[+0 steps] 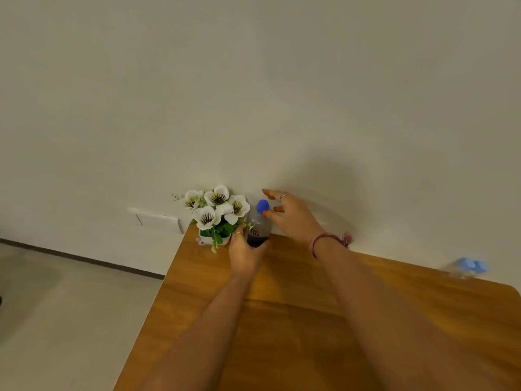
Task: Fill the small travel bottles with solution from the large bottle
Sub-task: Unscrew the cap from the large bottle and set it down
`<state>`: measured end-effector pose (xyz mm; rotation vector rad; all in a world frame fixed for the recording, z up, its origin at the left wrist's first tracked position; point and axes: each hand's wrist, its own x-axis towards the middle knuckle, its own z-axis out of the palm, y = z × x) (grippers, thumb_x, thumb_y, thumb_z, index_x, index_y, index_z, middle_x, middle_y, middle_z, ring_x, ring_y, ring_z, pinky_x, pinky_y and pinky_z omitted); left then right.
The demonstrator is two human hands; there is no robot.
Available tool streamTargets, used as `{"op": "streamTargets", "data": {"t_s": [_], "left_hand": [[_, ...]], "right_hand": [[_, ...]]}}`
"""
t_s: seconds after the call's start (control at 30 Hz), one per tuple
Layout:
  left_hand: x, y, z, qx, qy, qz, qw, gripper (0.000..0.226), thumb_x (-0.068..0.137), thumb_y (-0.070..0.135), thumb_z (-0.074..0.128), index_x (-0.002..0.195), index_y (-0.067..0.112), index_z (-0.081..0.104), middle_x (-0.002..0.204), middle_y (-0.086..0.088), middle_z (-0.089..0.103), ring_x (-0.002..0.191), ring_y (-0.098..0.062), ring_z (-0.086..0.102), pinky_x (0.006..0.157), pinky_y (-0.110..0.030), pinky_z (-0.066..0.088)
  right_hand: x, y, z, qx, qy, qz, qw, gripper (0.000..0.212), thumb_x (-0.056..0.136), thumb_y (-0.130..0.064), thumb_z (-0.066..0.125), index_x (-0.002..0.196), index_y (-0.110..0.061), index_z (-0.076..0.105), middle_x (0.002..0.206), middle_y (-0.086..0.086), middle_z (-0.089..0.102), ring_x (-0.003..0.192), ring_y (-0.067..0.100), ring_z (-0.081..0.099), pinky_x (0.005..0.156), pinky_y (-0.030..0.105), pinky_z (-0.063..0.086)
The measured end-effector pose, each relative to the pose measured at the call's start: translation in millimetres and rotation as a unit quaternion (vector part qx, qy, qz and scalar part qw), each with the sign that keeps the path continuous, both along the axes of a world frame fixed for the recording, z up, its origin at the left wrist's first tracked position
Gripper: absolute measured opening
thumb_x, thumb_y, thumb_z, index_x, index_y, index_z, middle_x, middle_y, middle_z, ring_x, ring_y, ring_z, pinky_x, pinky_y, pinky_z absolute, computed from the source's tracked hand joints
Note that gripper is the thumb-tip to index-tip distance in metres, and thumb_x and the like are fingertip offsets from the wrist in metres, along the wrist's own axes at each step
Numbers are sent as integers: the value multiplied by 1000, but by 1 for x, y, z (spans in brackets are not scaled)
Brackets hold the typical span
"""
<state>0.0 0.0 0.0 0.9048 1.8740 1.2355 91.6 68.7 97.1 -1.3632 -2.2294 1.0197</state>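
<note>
Large bottle (258, 224): clear plastic, rounded blue cap, dark liquid low inside; upright at far edge of wooden table (310, 320), beside potted white flowers (215, 211). Left hand (244, 251): wrapped round bottle base. Right hand (290, 214): fingers spread wide, beside cap. Small bottles (469, 267): blurred, blue-capped, far right.

Both forearms are bare, with no sleeves in view. The right hand (290, 218) wears a thin ring on one finger and orange polish on a nail, and a reddish thread bracelet (328, 240) with a small tassel circles its wrist. The left hand (245, 253) also shows a ring.
</note>
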Motion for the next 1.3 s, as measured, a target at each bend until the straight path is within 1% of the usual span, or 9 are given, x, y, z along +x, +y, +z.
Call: {"op": "streamTargets", "data": {"t_s": [0.17, 0.37, 0.53, 0.67, 0.87, 0.97, 1.1, 1.23, 1.3], "left_hand": [[3, 15, -11, 13, -44, 18, 999, 61, 70, 15, 81, 122, 8, 51, 115, -7, 61, 103, -21, 60, 86, -35, 52], [2, 23, -12, -11, -9, 45, 999, 46, 68, 16, 82, 105, 4, 58, 106, -12, 63, 91, -19, 57, 72, -28, 46], [12, 9, -3, -7, 38, -12, 999, 60, 66, 21, 83, 118, 2, 58, 111, -12, 62, 100, -27, 59, 82, -40, 53], [37, -16, 5, -5, 40, -36, 999, 66, 66, 25, 83, 122, 5, 55, 114, -8, 60, 98, -21, 58, 72, -29, 52], [85, -71, 17, 7, 48, -106, 993, 75, 57, 30, 88, 120, 11, 52, 111, 1, 55, 95, -10, 54, 63, -11, 42], [114, -102, 22, 7, 54, -154, 987, 78, 55, 33, 88, 120, 12, 52, 110, 4, 53, 96, -9, 54, 67, -10, 44], [159, -146, 24, -8, 36, -185, 982, 78, 53, 32, 89, 120, 13, 52, 111, 3, 58, 96, -9, 57, 76, -18, 49], [200, -183, 25, -18, -4, -193, 981, 72, 52, 35, 89, 111, 20, 50, 101, 11, 58, 84, 5, 55, 61, -5, 44], [219, -199, 26, -26, -13, -194, 980, 74, 52, 34, 89, 114, 17, 51, 102, 11, 59, 85, 6, 55, 61, -6, 44]], "right_hand": [[-4, 8, -5, 0, -31, -5, 1000, 45, 89, -20, 61, 132, -23, 51, 134, -2, 55, 115, 17, 56, 101, 30, 43], [-1, 9, -3, 2, -35, -20, 999, 37, 87, -16, 63, 124, -16, 58, 120, 5, 64, 106, 18, 59, 95, 26, 42], [22, -5, 8, -17, -49, -15, 999, 35, 87, -18, 63, 122, -15, 59, 116, 6, 65, 93, 11, 56, 86, 20, 41], [52, -31, 20, -14, -56, -18, 998, 33, 86, -20, 64, 119, -15, 61, 112, 5, 66, 90, 12, 57, 82, 20, 41], [127, -90, 36, -12, -80, -16, 997, 31, 82, -24, 70, 111, -18, 63, 94, -9, 61, 78, -2, 57, 63, -1, 40], [163, -125, 46, -9, -101, -21, 995, 32, 77, -29, 74, 105, -19, 61, 86, -11, 62, 80, 1, 62, 61, 5, 40], [205, -167, 55, -4, -162, 8, 987, 38, 74, -34, 76, 104, -17, 59, 101, 0, 66, 81, 7, 62, 65, 12, 43], [240, -202, 70, -23, -215, 59, 975, 66, 71, -31, 79, 129, -20, 49, 126, -1, 57, 96, 13, 61, 83, 28, 51], [254, -217, 74, 4, -238, 92, 967, 55, 76, -24, 75, 127, -22, 53, 124, -2, 59, 99, 13, 61, 86, 27, 49]]}}
